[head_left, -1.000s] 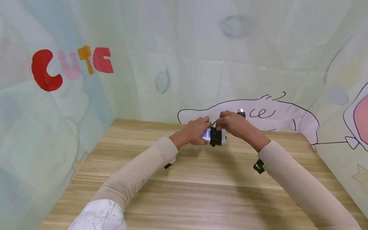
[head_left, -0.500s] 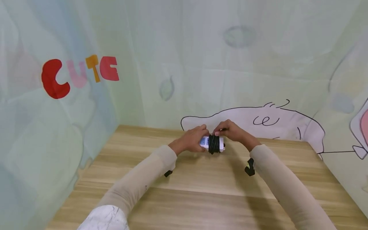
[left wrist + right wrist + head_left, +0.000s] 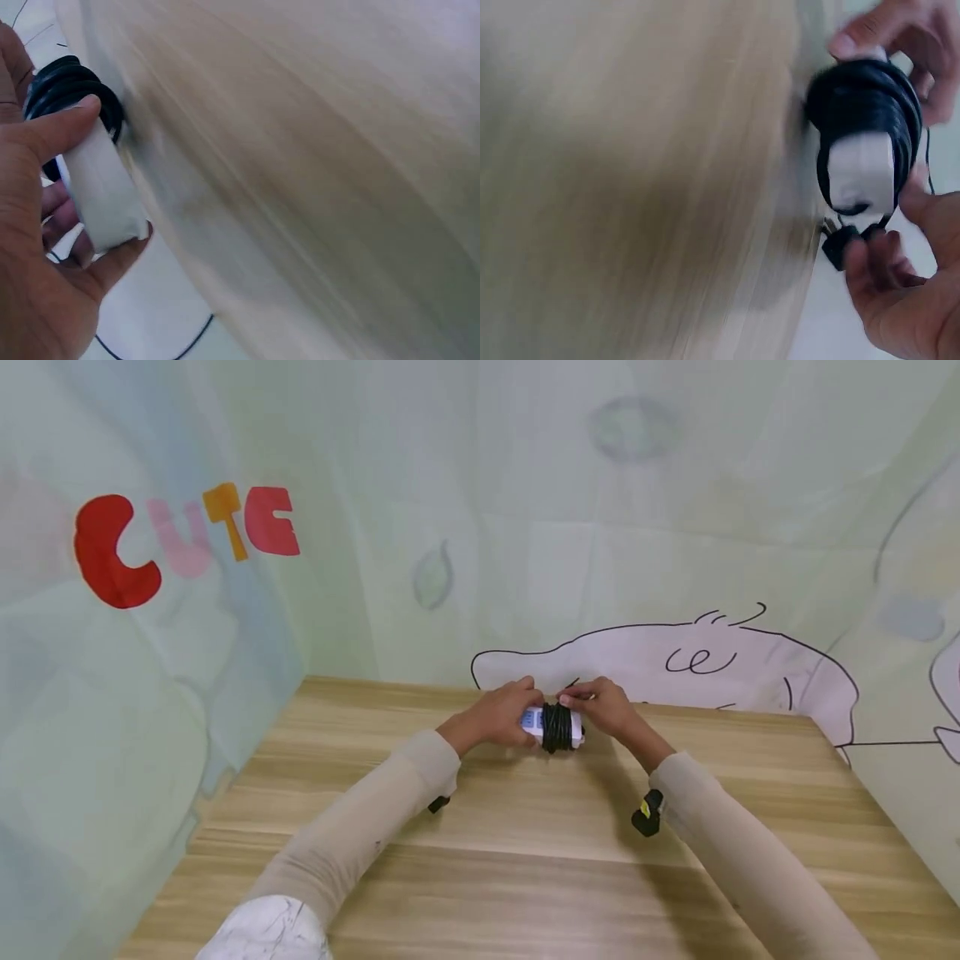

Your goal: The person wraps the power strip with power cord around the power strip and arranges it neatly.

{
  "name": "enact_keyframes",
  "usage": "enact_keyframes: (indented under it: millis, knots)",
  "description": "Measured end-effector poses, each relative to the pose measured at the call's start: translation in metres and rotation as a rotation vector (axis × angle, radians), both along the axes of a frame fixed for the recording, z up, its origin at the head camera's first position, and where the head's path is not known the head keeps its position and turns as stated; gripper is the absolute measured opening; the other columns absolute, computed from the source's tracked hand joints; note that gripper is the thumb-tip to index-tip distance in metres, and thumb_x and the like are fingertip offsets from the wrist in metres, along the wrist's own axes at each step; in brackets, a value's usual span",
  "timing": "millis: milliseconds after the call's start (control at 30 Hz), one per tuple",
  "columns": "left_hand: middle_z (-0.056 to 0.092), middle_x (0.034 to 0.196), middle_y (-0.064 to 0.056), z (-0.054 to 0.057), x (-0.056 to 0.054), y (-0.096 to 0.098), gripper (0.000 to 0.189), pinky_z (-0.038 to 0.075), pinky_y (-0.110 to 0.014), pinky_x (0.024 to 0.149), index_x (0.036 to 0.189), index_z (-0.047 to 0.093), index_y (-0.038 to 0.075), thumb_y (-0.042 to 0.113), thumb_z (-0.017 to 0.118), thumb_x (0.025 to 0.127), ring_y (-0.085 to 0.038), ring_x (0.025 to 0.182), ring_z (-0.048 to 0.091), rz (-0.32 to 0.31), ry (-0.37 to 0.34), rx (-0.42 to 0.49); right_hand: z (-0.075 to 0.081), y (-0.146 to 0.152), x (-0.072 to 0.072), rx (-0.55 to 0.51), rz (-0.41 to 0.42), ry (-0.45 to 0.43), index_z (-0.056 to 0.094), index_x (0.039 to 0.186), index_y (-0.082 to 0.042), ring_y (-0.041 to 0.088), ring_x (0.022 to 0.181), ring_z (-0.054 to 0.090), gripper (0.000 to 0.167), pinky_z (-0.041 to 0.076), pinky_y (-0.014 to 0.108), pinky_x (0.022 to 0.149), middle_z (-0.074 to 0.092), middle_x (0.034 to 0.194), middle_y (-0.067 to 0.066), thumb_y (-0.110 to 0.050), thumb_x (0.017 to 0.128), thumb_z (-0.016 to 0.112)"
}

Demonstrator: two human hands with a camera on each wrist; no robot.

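Note:
In the head view a white power strip (image 3: 532, 721) with blue sockets is held up near the table's far edge. A black cord (image 3: 557, 727) is wound in several turns round its right part. My left hand (image 3: 498, 714) grips the strip's left end; in the left wrist view, thumb and fingers span the white casing (image 3: 111, 191). My right hand (image 3: 606, 708) is at the coil's top right, its fingertips pinching the cord. Beside those fingers, the right wrist view shows a black plug (image 3: 838, 246) with metal prongs. The fingers partly cover the cord's loose end.
A wood-grain table (image 3: 480, 893) lies beneath both arms. Close behind its far edge hangs a pale printed backdrop (image 3: 360, 568), which also rises along the left and right sides. Black wrist devices, such as the right one (image 3: 647, 813), hang under the sleeves.
My right hand has come in closer to the coil, and the plug that stuck out behind it is hidden in the head view. My left hand keeps its grip on the power strip.

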State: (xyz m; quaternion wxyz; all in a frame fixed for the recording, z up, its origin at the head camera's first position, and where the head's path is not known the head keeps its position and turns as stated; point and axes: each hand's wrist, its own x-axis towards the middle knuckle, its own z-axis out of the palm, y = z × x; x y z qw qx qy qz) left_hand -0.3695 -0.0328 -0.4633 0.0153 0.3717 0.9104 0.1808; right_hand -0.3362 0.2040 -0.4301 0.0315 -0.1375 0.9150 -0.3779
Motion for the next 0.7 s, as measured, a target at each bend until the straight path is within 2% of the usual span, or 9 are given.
enact_keyframes:
  millis: [33,133,267,367,467,600,700]
  knots:
    - [0.061,0.121,-0.008,0.007,0.003,0.001,0.063,0.058,-0.043,0.085,0.132,0.073,0.007,0.034,0.095,0.079,-0.023,0.102,0.063,0.007,-0.009,-0.005,0.003,0.000,0.003,0.003,-0.004,-0.039,0.078,0.139,-0.002,0.032,0.112,0.072,0.036,0.060,0.034,0.088,0.077,0.138,0.026,-0.025,0.115,0.067]
    - [0.061,0.123,-0.010,0.029,0.019,0.007,0.060,0.059,-0.044,0.091,0.135,0.073,0.006,0.029,0.093,0.083,-0.026,0.106,0.063,0.045,-0.054,-0.031,0.013,0.000,0.010,0.012,0.002,-0.182,0.064,0.158,-0.004,0.030,0.108,0.074,0.051,0.067,0.036,0.082,0.069,0.150,0.030,-0.035,0.118,0.058]
    - [0.061,0.129,-0.012,0.048,0.036,0.012,0.062,0.059,-0.043,0.101,0.142,0.072,0.006,0.026,0.093,0.088,-0.029,0.115,0.062,0.087,-0.091,-0.072,0.029,0.003,0.016,0.019,0.027,-0.363,0.049,0.171,-0.010,0.030,0.112,0.073,0.066,0.069,0.042,0.093,0.063,0.155,0.030,-0.041,0.115,0.064]
    - [0.060,0.132,-0.013,0.050,0.039,0.015,0.067,0.058,-0.041,0.105,0.146,0.071,0.005,0.027,0.096,0.088,-0.029,0.118,0.061,0.099,-0.110,-0.084,0.035,0.004,0.020,0.001,0.011,-0.459,0.045,0.174,-0.016,0.033,0.116,0.074,0.070,0.068,0.046,0.097,0.057,0.160,0.030,-0.039,0.112,0.070]
    - [0.060,0.134,-0.014,0.051,0.039,0.016,0.071,0.056,-0.039,0.108,0.149,0.070,0.003,0.031,0.097,0.090,-0.027,0.120,0.060,0.100,-0.156,-0.061,0.035,0.003,0.022,-0.050,-0.057,-0.511,0.046,0.173,-0.019,0.035,0.121,0.072,0.069,0.067,0.047,0.100,0.051,0.167,0.028,-0.036,0.111,0.071]
    - [0.062,0.138,-0.018,0.051,0.039,0.014,0.062,0.054,-0.039,0.107,0.148,0.071,-0.002,0.032,0.088,0.099,-0.026,0.120,0.060,0.119,-0.278,0.043,0.032,-0.001,0.023,-0.135,-0.172,-0.546,0.050,0.171,-0.017,0.039,0.129,0.069,0.067,0.066,0.048,0.102,0.049,0.170,0.024,-0.030,0.109,0.073]
    - [0.069,0.141,-0.021,0.051,0.038,0.015,0.051,0.056,-0.039,0.106,0.143,0.074,-0.004,0.026,0.084,0.103,-0.026,0.118,0.063,0.163,-0.368,0.139,0.032,-0.005,0.022,-0.174,-0.239,-0.548,0.045,0.169,-0.016,0.040,0.128,0.071,0.071,0.067,0.047,0.097,0.051,0.165,0.023,-0.027,0.106,0.076]
